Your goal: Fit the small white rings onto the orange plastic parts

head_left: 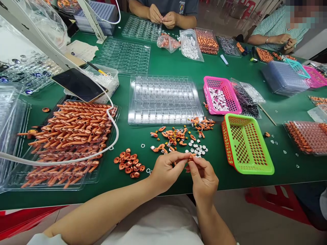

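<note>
Near the table's front edge, my left hand (167, 170) and my right hand (203, 175) meet fingertip to fingertip. Both pinch a small copper-orange plastic part (190, 158), mostly covered by the fingers. Just beyond them lie small white discs (198, 148) and a loose heap of curved orange pieces (176, 137), some with silvery or yellowish bits on them. Left of my left hand is a pile of round copper-orange caps (129, 163). A few clear rings (148, 170) lie beside that pile.
A clear compartment tray (165, 98) lies ahead. To the right stand a green basket (268, 163) and a pink basket (238, 105) of white pieces. Stacked trays of orange stems (74, 136), a phone (79, 85) and a white cable (116, 136) occupy the left. Two people work across the table.
</note>
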Available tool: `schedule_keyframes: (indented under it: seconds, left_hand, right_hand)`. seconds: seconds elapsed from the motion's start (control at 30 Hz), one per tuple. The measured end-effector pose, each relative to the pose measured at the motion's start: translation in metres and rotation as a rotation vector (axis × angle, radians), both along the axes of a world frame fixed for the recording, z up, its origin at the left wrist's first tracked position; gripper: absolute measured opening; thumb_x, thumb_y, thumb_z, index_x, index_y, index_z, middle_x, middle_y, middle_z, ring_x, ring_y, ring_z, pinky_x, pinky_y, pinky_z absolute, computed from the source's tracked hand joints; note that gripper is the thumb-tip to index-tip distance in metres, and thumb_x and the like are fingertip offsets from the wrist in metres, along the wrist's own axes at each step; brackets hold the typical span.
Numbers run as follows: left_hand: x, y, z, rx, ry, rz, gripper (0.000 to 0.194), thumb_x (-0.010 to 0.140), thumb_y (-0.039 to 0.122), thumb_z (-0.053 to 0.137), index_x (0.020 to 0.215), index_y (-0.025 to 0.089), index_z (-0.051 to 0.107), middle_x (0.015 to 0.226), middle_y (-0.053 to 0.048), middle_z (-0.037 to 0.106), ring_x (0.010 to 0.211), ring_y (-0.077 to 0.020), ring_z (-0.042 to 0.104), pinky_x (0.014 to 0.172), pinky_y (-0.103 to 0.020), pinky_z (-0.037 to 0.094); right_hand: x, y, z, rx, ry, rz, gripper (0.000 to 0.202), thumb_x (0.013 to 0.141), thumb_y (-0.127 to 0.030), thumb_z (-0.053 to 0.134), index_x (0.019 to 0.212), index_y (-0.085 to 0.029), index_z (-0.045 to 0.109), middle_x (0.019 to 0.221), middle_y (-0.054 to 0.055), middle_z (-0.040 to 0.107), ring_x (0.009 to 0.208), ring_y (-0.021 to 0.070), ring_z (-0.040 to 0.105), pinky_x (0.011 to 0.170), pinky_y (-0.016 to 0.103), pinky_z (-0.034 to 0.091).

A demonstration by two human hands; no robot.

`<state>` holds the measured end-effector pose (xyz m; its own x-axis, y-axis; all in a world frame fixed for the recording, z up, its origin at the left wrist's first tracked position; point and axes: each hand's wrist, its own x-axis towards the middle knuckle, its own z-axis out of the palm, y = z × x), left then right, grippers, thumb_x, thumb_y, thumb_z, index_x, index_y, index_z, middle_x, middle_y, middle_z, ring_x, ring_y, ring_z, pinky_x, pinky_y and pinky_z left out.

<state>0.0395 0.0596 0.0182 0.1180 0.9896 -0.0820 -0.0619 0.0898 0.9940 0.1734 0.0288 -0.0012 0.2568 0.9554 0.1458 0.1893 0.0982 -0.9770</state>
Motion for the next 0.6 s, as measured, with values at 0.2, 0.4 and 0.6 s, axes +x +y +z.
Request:
schedule_keyframes:
  seconds: [0.2, 0.4, 0.6]
  left_hand:
    - [-0.001, 0.0, 0.001, 0.084, 0.042, -0.004, 0.023, 0.086, 0.018, 0.063, 0.104, 0.02, 0.078, 0.095, -0.007, 0.079, 0.084, -0.0195, 0.073, 0.081, -0.029, 0.059]
    - [-0.001, 0.005, -0.001, -0.15, -0.2, -0.022, 0.012, 0.075, 0.019, 0.075, 0.085, 0.02, 0.081, 0.087, -0.006, 0.08, 0.081, -0.019, 0.074, 0.077, -0.027, 0.059]
    - [-0.002, 0.009, -0.002, -0.159, -0.228, -0.096, 0.01, 0.07, 0.019, 0.08, 0.08, 0.017, 0.08, 0.073, -0.006, 0.075, 0.067, -0.0152, 0.067, 0.062, -0.024, 0.054]
  right_hand:
    - [0.005, 0.001, -0.002, 0.017, -0.062, 0.023, 0.014, 0.088, -0.02, 0.066, 0.101, -0.025, 0.069, 0.094, 0.003, 0.068, 0.076, 0.0165, 0.067, 0.068, 0.03, 0.059]
    - [0.017, 0.005, 0.007, 0.016, -0.039, 0.167, 0.019, 0.09, -0.017, 0.063, 0.104, -0.029, 0.07, 0.097, 0.003, 0.061, 0.083, 0.0168, 0.063, 0.07, 0.03, 0.055]
    - [0.026, 0.011, 0.008, -0.007, 0.141, 0.271, 0.012, 0.088, -0.022, 0.066, 0.096, -0.026, 0.073, 0.088, 0.004, 0.061, 0.081, 0.0173, 0.06, 0.066, 0.029, 0.053]
